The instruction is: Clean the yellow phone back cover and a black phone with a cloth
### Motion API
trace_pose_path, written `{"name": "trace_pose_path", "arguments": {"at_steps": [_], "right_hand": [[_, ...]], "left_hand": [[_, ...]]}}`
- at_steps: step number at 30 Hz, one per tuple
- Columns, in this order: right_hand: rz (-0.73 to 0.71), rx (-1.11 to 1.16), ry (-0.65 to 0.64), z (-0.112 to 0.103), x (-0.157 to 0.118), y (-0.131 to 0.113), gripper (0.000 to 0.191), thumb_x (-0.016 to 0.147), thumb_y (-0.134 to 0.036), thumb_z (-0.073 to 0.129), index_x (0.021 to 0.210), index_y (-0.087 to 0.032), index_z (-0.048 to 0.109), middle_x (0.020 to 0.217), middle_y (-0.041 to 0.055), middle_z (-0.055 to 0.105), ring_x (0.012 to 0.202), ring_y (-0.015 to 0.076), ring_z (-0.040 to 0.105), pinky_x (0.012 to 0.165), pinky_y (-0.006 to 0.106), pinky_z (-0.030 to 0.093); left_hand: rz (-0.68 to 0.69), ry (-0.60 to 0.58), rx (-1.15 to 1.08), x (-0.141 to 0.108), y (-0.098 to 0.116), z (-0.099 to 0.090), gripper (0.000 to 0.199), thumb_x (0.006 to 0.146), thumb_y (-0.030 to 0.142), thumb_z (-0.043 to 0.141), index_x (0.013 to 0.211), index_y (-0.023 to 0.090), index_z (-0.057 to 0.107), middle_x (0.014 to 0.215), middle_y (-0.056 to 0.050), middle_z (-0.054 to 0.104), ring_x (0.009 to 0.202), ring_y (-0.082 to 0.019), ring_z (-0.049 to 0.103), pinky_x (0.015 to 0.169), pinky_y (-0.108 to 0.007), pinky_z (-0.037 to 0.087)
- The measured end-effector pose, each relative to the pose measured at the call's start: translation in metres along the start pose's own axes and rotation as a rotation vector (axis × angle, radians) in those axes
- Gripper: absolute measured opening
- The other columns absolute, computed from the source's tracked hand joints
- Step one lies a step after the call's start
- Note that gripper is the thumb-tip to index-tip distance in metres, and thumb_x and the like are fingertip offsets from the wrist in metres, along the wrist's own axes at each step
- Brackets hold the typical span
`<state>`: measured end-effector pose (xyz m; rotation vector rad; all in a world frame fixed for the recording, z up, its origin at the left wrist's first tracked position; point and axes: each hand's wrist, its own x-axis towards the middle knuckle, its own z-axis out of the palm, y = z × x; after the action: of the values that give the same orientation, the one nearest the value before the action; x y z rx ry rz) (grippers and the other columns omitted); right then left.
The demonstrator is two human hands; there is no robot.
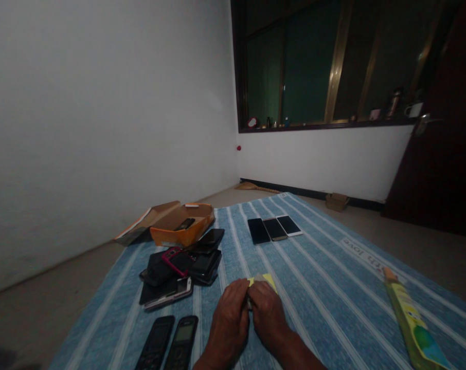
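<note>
My left hand point(229, 314) and my right hand point(267, 309) are pressed together low in the middle of the view, fingers curled inward. Between them is a thin yellow piece point(270, 281), like paper or cloth; something pale shows beside it, but my fingers hide most of it. Left of my hands lie two black keypad phones, one point(156, 340) beside the other point(182, 339). Beyond these is a jumbled pile of dark phones point(205, 267), one with a pink frame point(171, 255). Farther off, a black phone point(258, 231), a gold-edged phone point(274, 229) and a white-edged phone point(289, 225) lie side by side.
An orange cardboard box point(167, 236) stands with its lid open behind the pile, a phone inside. On the right lies a yellow-green printed packet point(416, 324). Everything rests on a blue striped cloth point(318, 288). A small carton point(337, 202) sits on the floor.
</note>
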<state>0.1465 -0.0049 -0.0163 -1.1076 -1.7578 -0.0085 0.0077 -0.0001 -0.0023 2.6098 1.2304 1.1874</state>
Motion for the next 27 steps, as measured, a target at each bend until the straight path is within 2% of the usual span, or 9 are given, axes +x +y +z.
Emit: {"name": "trace_pose_path", "arguments": {"at_steps": [3,7,10,14,19,23,27], "right_hand": [[0.035,0.103,0.000,-0.006,0.003,-0.003,0.022,0.089,-0.008,0.044,0.083,-0.021,0.061,0.078,0.0023,0.063,0.075,0.0175,0.057,0.075,0.029,0.045],[0.068,0.198,-0.007,-0.011,0.006,-0.007,0.025,0.083,-0.005,0.047,0.086,-0.022,0.065,0.081,0.0022,0.066,0.079,0.0170,0.060,0.075,0.028,0.046],[0.103,0.261,0.010,-0.014,0.008,-0.010,0.029,0.079,-0.002,0.047,0.087,-0.022,0.067,0.084,0.0028,0.068,0.082,0.0172,0.061,0.077,0.027,0.047],[0.163,0.308,0.013,-0.015,0.009,-0.013,0.029,0.078,-0.004,0.049,0.089,-0.022,0.069,0.086,0.0033,0.069,0.084,0.0179,0.063,0.077,0.027,0.048],[0.273,0.314,0.080,-0.014,0.007,-0.013,0.035,0.074,-0.008,0.054,0.103,-0.019,0.071,0.096,0.0072,0.070,0.089,0.0202,0.065,0.083,0.030,0.050],[0.297,0.307,0.078,-0.018,0.009,-0.012,0.036,0.073,-0.010,0.054,0.103,-0.019,0.072,0.094,0.0075,0.071,0.089,0.0210,0.065,0.082,0.031,0.050],[0.357,0.345,0.049,-0.024,0.014,-0.014,0.036,0.073,-0.012,0.050,0.098,-0.020,0.074,0.090,0.0076,0.072,0.085,0.0219,0.066,0.080,0.032,0.050]], "left_hand": [[-0.001,0.003,-0.033,0.002,0.008,-0.001,0.042,0.088,0.017,0.041,0.127,0.016,0.056,0.116,-0.013,0.070,0.111,-0.023,0.065,0.095,-0.037,0.056],[0.004,0.161,0.017,0.004,0.010,-0.001,0.033,0.089,0.019,0.041,0.116,0.016,0.061,0.095,-0.011,0.074,0.087,-0.020,0.072,0.076,-0.030,0.061],[0.025,0.243,0.057,0.006,0.011,-0.003,0.026,0.090,0.020,0.042,0.104,0.016,0.063,0.086,-0.008,0.074,0.076,-0.018,0.073,0.068,-0.026,0.060],[-0.028,0.266,0.057,0.010,0.018,-0.009,0.021,0.089,0.020,0.043,0.095,0.018,0.062,0.078,-0.003,0.074,0.067,-0.016,0.072,0.061,-0.022,0.057],[-0.136,0.298,0.065,0.013,0.023,-0.013,0.018,0.087,0.023,0.042,0.085,0.021,0.061,0.066,0.001,0.070,0.053,-0.015,0.068,0.050,-0.022,0.052],[-0.200,0.299,0.077,0.013,0.021,-0.014,0.015,0.087,0.025,0.045,0.085,0.022,0.059,0.063,0.003,0.068,0.048,-0.014,0.066,0.046,-0.021,0.048],[-0.133,0.316,0.123,0.012,0.024,-0.012,0.014,0.088,0.023,0.044,0.089,0.022,0.058,0.063,0.003,0.068,0.047,-0.014,0.065,0.046,-0.021,0.047]]}}
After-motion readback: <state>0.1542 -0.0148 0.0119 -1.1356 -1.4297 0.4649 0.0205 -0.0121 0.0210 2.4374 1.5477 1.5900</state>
